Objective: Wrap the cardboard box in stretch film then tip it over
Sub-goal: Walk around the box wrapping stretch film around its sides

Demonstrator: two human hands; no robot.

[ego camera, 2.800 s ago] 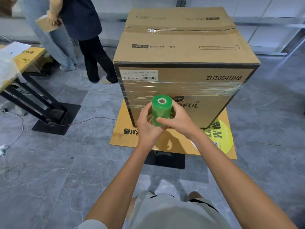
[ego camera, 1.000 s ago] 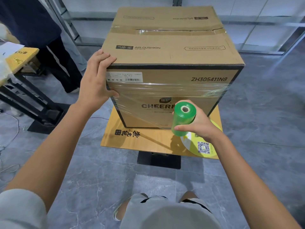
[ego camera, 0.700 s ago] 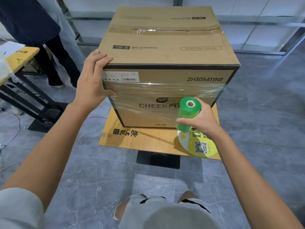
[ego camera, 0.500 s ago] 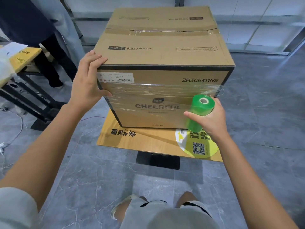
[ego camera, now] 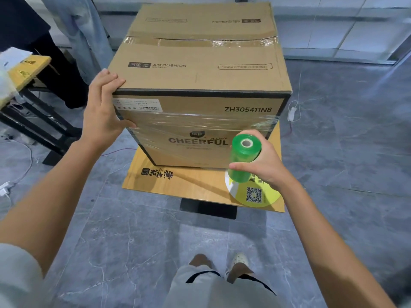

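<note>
A large cardboard box (ego camera: 198, 70) stands upright on a small wooden table (ego camera: 191, 187). Clear stretch film bands the middle of its front face. My left hand (ego camera: 102, 112) clasps the box's upper left front corner, fingers over the top edge, thumb on the front. My right hand (ego camera: 261, 165) holds a green roll of stretch film (ego camera: 243, 161) upright near the box's lower right front corner. Film runs from the roll to the box.
Grey tiled floor surrounds the table. A black-framed table (ego camera: 29, 101) stands at the left, with people's legs (ego camera: 66, 47) behind it. Cables (ego camera: 293, 112) lie on the floor to the right and left. My feet (ego camera: 222, 263) are below.
My left hand left the roll and took the box's upper left corner. My right hand carried the roll rightward along the front face to the right corner, laying film.
</note>
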